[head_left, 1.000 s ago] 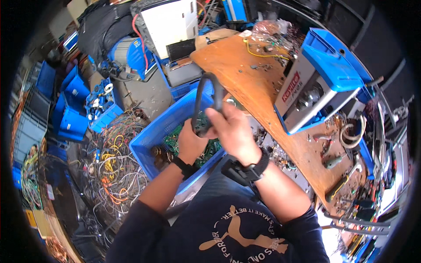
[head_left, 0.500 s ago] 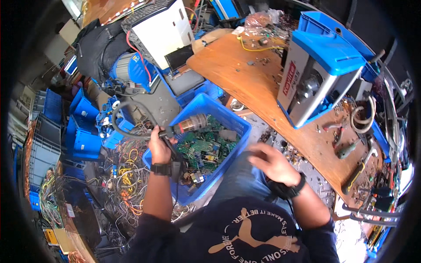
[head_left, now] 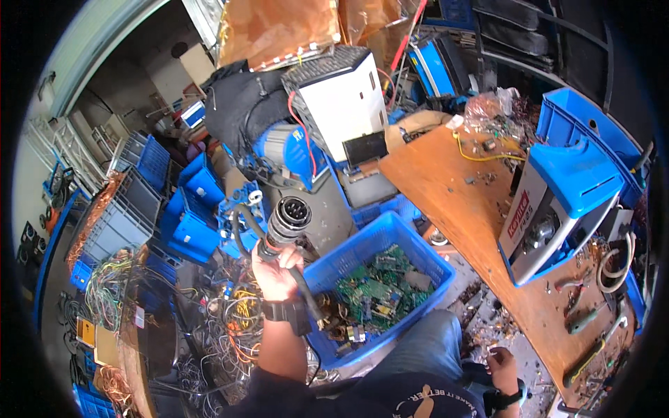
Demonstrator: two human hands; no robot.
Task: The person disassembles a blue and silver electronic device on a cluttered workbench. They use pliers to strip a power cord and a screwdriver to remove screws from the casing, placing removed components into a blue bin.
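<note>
A thick dark cable with a large round metal multi-pin connector is gripped in my left hand. The connector points up, its pin face showing, and part of the cable loops out behind it. Just right of and below this hand stands a blue plastic crate holding green circuit boards and other electronic scrap. At the lower right, my right hand hangs beside my thigh with its fingers loosely bent and apart. Nothing shows in it.
A wooden table along the right bears a blue-and-silver box-shaped machine, pliers and a yellow-handled tool. Tangled wires lie on the left, below several blue bins. A white-panelled cabinet stands at the back.
My left hand has raised the connector and turned it from sideways to upward. My right hand has dropped toward the lower right. The whole view has swung left.
</note>
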